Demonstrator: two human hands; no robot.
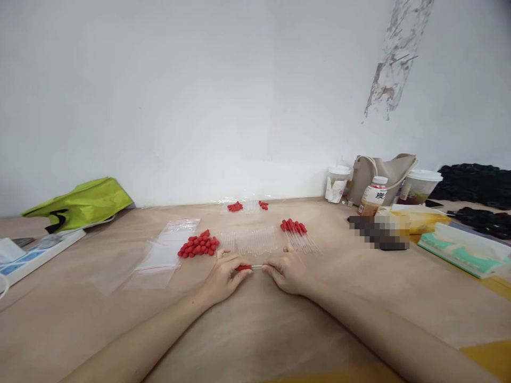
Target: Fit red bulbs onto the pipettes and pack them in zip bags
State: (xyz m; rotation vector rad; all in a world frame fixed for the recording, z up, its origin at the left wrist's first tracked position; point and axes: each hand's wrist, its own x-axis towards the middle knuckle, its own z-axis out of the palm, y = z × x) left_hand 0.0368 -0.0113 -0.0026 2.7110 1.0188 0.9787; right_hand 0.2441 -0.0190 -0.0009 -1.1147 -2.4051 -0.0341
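Note:
Between the fingertips of my left hand (225, 274) is a red rubber bulb (243, 268), pinched lengthwise. My right hand (289, 271) pinches a thin clear dropper tube (257, 267) whose other end meets the bulb; how deep it sits inside is hidden by the fingers. Just beyond my left hand lies a heap of loose red bulbs (197, 246). A row of clear tubes (253, 240) is spread behind both hands. Past my right hand, several tubes with red bulbs on their ends (294, 227) lie side by side.
Clear zip bags (159, 260) lie flat at left, near a power strip (48, 252) and a yellow-green bag (88, 202). By the wall is a packed set of bulbs and tubes (235, 206). A bottle (374, 197), cups (338, 183), a handbag and a tissue pack (463, 250) stand at right.

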